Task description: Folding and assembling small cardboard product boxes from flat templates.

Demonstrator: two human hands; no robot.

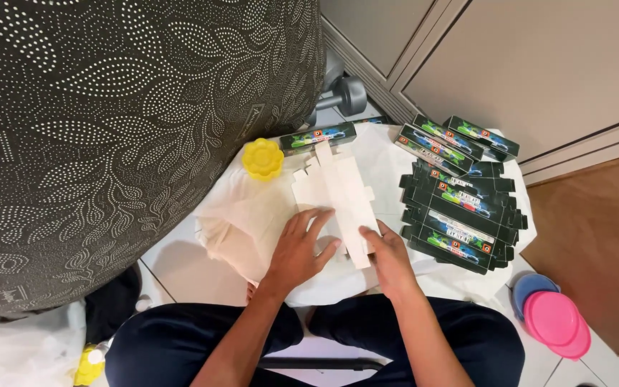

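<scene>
The left hand (296,251) is pressing flat, fingers spread, on the near end of an unfolded carton blank (338,193) lying white side up. The right hand (388,252) is pinching the blank's near right edge between thumb and fingers. The blank is lying directly under and ahead of both hands, on a white cloth (252,215). Judgement: thin card, light, stiff only along its creases, likely to bend or tear at the tabs; best held by the long panel edges. Right of the right hand, a stack of flat printed blanks (460,215) is resting; beyond it, folded boxes (453,136). Ahead of the left hand, a yellow flower-shaped lid (263,158) is sitting.
</scene>
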